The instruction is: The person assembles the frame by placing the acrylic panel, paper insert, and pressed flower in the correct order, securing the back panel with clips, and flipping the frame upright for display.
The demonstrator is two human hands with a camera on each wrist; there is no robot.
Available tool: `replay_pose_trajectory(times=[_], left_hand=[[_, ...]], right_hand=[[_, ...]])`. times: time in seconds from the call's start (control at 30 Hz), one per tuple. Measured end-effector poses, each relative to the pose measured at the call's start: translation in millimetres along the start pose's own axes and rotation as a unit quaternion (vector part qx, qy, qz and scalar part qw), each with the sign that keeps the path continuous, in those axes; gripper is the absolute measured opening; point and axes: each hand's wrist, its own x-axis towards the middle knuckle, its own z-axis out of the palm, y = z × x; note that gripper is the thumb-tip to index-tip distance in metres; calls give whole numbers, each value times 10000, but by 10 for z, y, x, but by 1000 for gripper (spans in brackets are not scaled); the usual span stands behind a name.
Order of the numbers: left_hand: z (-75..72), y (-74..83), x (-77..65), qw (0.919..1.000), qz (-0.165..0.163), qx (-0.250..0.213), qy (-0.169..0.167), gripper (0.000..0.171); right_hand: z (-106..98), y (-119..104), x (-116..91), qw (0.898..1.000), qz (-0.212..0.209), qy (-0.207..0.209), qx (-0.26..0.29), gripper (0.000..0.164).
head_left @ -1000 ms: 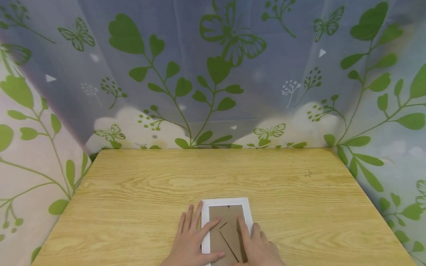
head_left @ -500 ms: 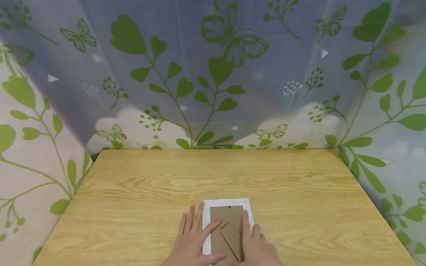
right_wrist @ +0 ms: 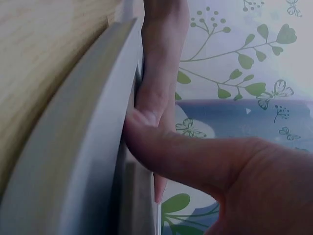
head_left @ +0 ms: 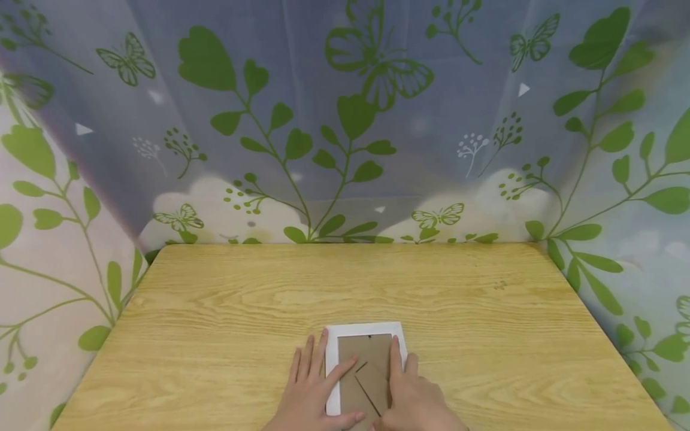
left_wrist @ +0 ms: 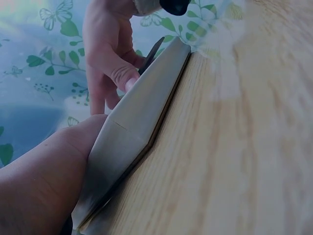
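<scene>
A white picture frame (head_left: 372, 328) lies face down on the table, its brown backing board (head_left: 372, 352) showing. Slits in the board outline a slanting stand flap. My left hand (head_left: 307, 389) spreads over the left side, with the thumb and one finger reaching onto the board. At the right side my right hand (head_left: 417, 392) presses with a straight index finger along the board's edge. Its thumb (right_wrist: 166, 152) touches inside the frame's near end in the right wrist view. A thin dark edge (left_wrist: 152, 53) sticks up above the rim beside that hand in the left wrist view.
The wood-grain table (head_left: 226, 299) extends behind and to both sides of the frame. Cloth with leaf and butterfly prints (head_left: 259, 179) hangs along its back and sides.
My right index finger has moved toward the frame's upper right corner, along the inner edge. The dark gap on the board's right side has narrowed. My left hand stays in place.
</scene>
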Motion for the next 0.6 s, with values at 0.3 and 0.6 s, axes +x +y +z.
replay_pose_trajectory(times=[0.3, 0.6], left_hand=[[25, -9, -13, 9999, -63, 75, -69, 83], [46, 3, -11, 10000, -35, 69, -5, 83]], right_hand=[[-20, 18, 62, 9996, 31, -244, 154, 141], [-14, 2, 47, 9992, 162, -310, 172, 140]])
